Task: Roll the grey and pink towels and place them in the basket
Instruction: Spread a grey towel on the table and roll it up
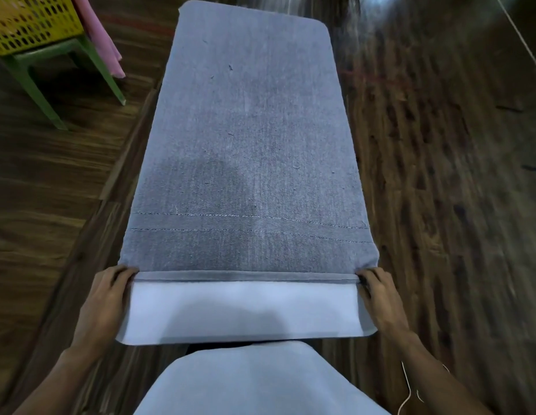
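Grey towel lies flat and lengthwise on a narrow white padded board, covering nearly all of it; only the near end of the board shows bare. Two stitched lines cross the towel near its near end. Near hem is turned up into a thin fold running edge to edge. Left hand grips the near left corner of the towel, fingers curled over the fold, thumb side on the board edge. Right hand grips the near right corner the same way, fingers curled onto the hem. Hands well apart, one at each side of the board. Yellow perforated basket sits at top left on a green plastic stool, well away from the grey towel. Pink towel hangs just beside the basket's right side, draped down past the stool leg. Dark wood-grain floor all around. Person's light-coloured garment fills the bottom centre.
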`<state>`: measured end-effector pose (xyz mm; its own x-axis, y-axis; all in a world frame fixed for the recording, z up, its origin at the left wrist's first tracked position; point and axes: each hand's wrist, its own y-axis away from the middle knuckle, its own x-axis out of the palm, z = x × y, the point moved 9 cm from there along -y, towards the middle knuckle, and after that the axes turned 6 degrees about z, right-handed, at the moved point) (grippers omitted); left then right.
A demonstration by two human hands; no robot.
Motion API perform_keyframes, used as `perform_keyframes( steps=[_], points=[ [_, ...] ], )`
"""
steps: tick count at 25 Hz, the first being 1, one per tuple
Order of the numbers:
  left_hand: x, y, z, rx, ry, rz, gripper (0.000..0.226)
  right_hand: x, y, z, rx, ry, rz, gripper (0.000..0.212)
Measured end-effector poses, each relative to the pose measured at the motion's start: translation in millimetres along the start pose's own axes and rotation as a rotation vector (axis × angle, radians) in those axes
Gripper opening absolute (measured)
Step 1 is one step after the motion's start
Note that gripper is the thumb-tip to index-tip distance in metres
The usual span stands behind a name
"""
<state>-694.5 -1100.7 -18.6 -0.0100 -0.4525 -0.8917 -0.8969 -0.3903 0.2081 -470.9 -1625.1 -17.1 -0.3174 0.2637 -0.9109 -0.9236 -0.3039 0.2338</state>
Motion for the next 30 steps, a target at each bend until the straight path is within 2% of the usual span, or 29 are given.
perform_keyframes(
  steps=[3,7,9,11,14,17,20,23,28,30],
  points=[
    [-8.2,-1.1,-12.1,0.043,-0.025,-0.012,0.047,-5.8,-2.2,-1.1,0.041,0.033,0.012,0.036],
    [-13.7,-0.2,-8.7,0.166,-0.050,0.094,0.049,-9.8,7.5,-8.2,-0.011,0.091,0.149,0.034],
    [-20.0,-8.1,-6.4,0.189,-0.025,0.140,0.050,-13.3,-2.0,-12.3,-0.023,0.035,0.236,0.023],
    [-27.0,-22.2,-7.3,0.158,0.034,0.124,0.040,-18.4,-18.8,-18.3,0.055,-0.083,0.262,0.021],
    [-36.4,-38.1,-13.9,0.119,0.088,0.055,0.030,-22.6,-34.2,-16.3,0.105,-0.100,0.170,0.031],
    [-45.9,-28.4,-29.3,0.146,-0.254,-0.141,0.014,-23.7,-22.0,-2.3,0.092,0.141,0.019,0.021],
    [-33.7,-8.9,-33.6,0.081,-0.389,-0.216,0.023,-10.2,-1.1,3.0,0.079,0.111,-0.043,0.023],
    [-11.5,-2.1,-25.6,0.078,-0.305,-0.146,0.028,-3.3,6.8,0.9,0.077,0.092,-0.043,0.028],
    [-1.9,-11.1,-3.8,-0.064,0.096,-0.045,0.026,-7.2,-8.3,-7.5,0.121,-0.065,-0.016,0.029],
    [-1.5,-16.6,-1.4,-0.056,0.164,-0.046,0.027,-10.7,-8.2,-5.1,0.130,-0.101,-0.020,0.031]
  ],
)
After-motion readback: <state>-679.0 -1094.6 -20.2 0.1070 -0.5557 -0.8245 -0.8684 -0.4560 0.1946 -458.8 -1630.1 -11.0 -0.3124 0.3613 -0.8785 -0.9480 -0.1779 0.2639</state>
